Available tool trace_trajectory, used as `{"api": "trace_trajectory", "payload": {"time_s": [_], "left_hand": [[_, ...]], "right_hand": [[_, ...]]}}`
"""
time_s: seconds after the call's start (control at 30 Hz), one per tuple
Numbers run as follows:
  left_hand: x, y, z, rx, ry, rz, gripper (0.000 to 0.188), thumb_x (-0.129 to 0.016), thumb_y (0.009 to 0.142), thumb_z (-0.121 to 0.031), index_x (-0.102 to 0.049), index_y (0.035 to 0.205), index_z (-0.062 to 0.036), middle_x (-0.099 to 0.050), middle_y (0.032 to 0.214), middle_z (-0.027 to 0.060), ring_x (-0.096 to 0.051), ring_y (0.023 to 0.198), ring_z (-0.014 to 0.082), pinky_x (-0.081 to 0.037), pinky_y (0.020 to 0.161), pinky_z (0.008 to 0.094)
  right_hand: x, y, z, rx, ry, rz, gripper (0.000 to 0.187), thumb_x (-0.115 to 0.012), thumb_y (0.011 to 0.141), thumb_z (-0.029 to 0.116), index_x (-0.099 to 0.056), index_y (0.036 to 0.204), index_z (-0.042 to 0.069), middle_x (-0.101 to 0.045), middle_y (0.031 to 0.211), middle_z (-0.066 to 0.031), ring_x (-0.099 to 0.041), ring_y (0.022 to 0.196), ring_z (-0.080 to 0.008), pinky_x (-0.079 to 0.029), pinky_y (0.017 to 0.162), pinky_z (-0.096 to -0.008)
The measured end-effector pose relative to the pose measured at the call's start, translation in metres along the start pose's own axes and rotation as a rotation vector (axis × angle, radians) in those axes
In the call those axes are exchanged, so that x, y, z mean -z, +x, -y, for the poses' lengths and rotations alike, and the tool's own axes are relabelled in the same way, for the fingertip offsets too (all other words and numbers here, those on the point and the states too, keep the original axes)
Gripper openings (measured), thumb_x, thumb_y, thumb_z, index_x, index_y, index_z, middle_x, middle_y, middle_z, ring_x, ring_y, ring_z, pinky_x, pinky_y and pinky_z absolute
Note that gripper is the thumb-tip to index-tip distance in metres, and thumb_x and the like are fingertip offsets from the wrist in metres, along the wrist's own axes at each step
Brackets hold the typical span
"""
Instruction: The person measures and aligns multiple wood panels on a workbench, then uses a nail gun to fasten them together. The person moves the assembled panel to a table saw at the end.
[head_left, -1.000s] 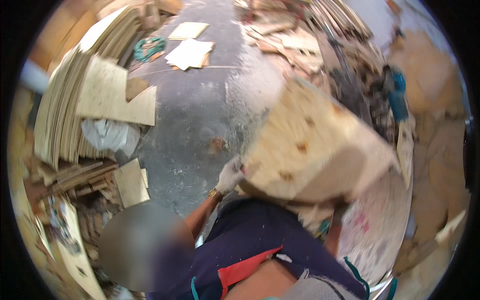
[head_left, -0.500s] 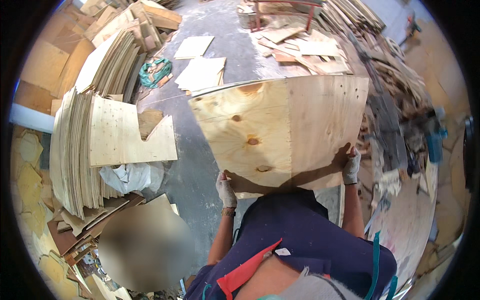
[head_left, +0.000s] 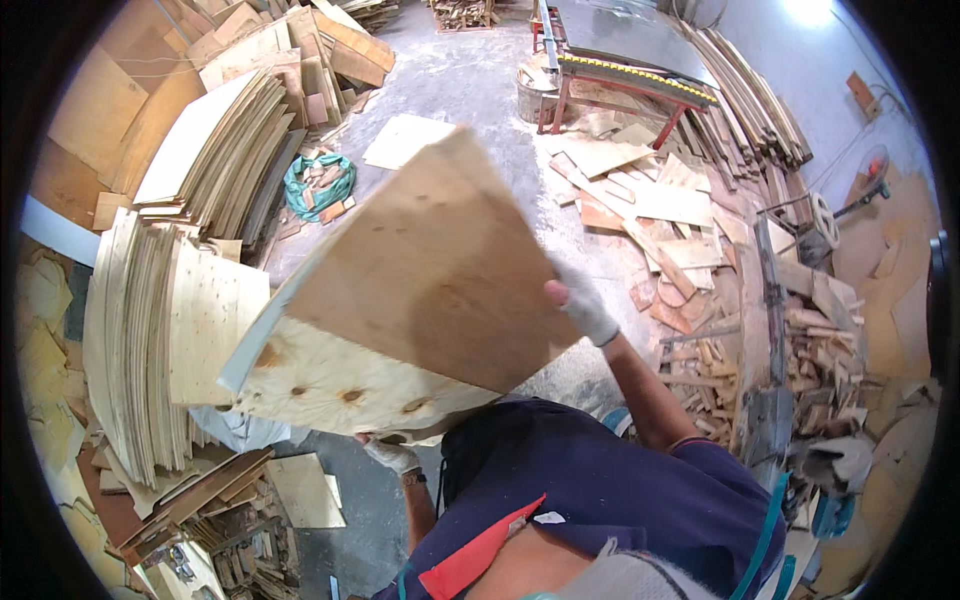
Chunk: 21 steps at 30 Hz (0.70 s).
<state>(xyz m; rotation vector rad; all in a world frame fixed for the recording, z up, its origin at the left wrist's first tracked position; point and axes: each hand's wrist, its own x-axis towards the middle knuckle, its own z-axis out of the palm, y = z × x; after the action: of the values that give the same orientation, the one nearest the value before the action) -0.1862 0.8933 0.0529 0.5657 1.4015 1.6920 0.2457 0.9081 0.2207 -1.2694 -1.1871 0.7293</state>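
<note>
A large plywood sheet (head_left: 440, 270), half pale with knots and half browner, hangs tilted in front of my body. My left hand (head_left: 392, 455), in a pale work glove with bare fingertips, grips its lower edge; most of its fingers are hidden beneath the wood. My right hand (head_left: 585, 303), gloved the same way, holds the right edge, with the thumb on the upper face. Left of the sheet, close to its corner, stands a stack of plywood sheets (head_left: 135, 340).
A green sack (head_left: 320, 186) of scraps lies on the grey floor beyond the stack. Pale boards (head_left: 405, 140) lie farther off. Scrap wood (head_left: 650, 200) is heaped at the right, below a red-legged table (head_left: 635, 80). Offcuts (head_left: 245, 550) lie at the near left.
The plywood sheet has swung round and tilted, its far corner now pointing up and away. My right hand moved left and forward; my left hand moved left and nearer me.
</note>
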Motion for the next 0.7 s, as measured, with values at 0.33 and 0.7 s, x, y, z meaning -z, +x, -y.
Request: {"api": "trace_trajectory", "payload": {"time_s": [0.33, 0.7], "left_hand": [[-0.244, 0.176, 0.076, -0.057, 0.116, -0.016, 0.077, -0.034, 0.109, -0.055, -0.027, 0.16, 0.0018, -0.036, 0.16, 0.0184, -0.04, 0.144, 0.0277, -0.034, 0.119, 0.0416], [-0.521, 0.355, 0.089, 0.079, 0.361, 0.202, 0.058, -0.051, 0.106, -0.054, -0.069, 0.107, 0.0019, -0.069, 0.102, 0.006, -0.06, 0.091, 0.0161, -0.049, 0.087, 0.0325]], "right_hand": [[0.005, 0.313, -0.033, -0.003, -0.509, 0.038, 0.069, -0.072, 0.09, 0.047, -0.058, 0.132, -0.005, -0.07, 0.112, -0.0306, -0.071, 0.102, -0.041, -0.055, 0.087, -0.0456], [0.069, 0.433, -0.168, -0.425, -0.323, -0.428, 0.055, -0.069, 0.096, 0.037, -0.061, 0.13, -0.006, -0.073, 0.116, -0.0192, -0.07, 0.104, -0.0288, -0.054, 0.09, -0.0388]]}}
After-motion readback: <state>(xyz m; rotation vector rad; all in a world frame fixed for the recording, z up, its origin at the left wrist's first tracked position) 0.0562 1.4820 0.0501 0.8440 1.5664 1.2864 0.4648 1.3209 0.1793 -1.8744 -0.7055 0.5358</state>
